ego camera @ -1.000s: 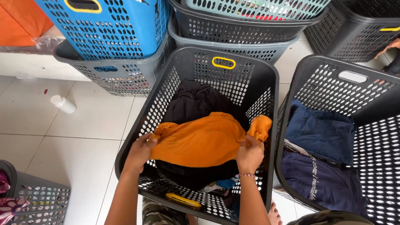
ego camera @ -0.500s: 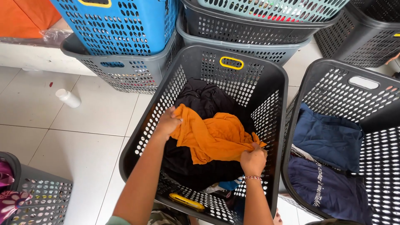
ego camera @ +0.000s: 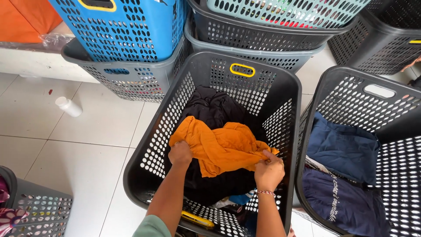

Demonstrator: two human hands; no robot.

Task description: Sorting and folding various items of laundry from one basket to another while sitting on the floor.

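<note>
Seen from the head camera, both bare hands reach down into a black perforated plastic laundry basket with a yellow handle insert (ego camera: 280, 83), which stands on the white tiled floor (ego camera: 87, 145). The left hand (ego camera: 180, 153) is closed in a fist on the left edge of a crumpled orange cloth garment (ego camera: 219, 147); the right hand (ego camera: 268, 169), a thin striped band at its wrist, pinches the garment's right edge — fingers curled tight into the fabric. The garment lies bunched between the two hands, inside the basket, on top of a heap of black clothing (ego camera: 212, 109) that fills the basket's middle.

Just to the right stands a second black perforated basket (ego camera: 351, 83) holding folded dark blue clothes (ego camera: 340, 149). Behind, a blue perforated basket (ego camera: 131, 30) sits stacked in a grey one (ego camera: 131, 79), and a pale green basket (ego camera: 285, 8) sits in more grey ones. A small white plastic bottle (ego camera: 68, 106) lies on its side on the tiles to the left — well apart from the hands. At the lower left corner, part of another grey basket (ego camera: 39, 210) shows.
</note>
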